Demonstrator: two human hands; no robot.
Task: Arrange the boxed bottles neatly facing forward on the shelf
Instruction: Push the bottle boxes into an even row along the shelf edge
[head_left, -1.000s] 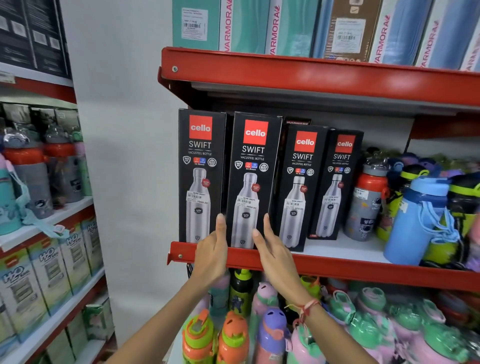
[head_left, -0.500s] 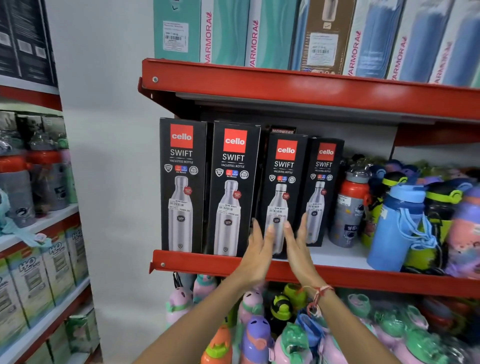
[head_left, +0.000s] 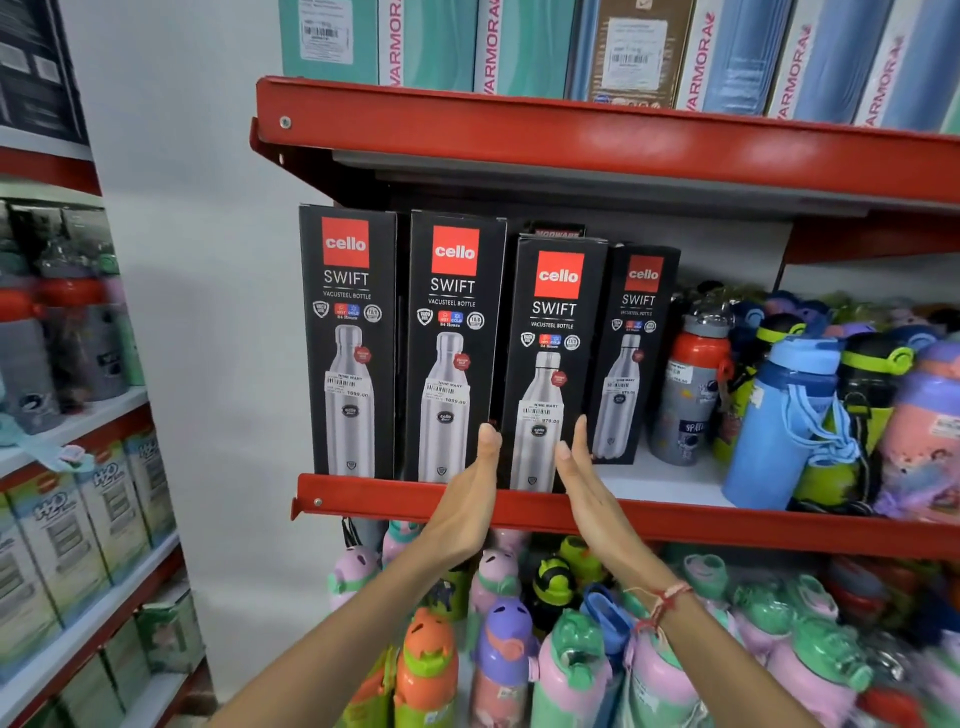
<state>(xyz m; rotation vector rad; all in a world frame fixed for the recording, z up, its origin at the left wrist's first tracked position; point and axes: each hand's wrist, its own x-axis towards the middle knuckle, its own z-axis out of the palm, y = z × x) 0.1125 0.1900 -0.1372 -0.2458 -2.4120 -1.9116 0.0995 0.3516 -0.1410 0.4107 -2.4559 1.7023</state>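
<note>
Black cardboard boxes, four of them, stood upright along the front of the red metal shelf (head_left: 675, 525), all printed with a steel bottle on the face. Only one camera view to go on, so that's what we worked from.

Our left hand (head_left: 467, 499) and right hand (head_left: 587, 493) were flat and open, fingers straight and together, palms turned toward each other, bracketing the lower end of the third box (head_left: 553, 364). We weren't gripping anything; the left fingertips looked to be touching its left front edge, the right ones just beside its right edge, though actual contact there was hard to call. The box sat dead between the two hands, its long axis vertical, so neither hand was really nearer.

That third box looked a little tilted and forward next to the first box (head_left: 347, 338) and second box (head_left: 453, 348), which were square and flush. The fourth box (head_left: 636, 353) sat further back, beside the loose plastic bottles (head_left: 784, 415).

Smooth printed card, sharp corners, probably slides easily on painted metal. We reckon a squeeze and a small twist would line it up.
</note>
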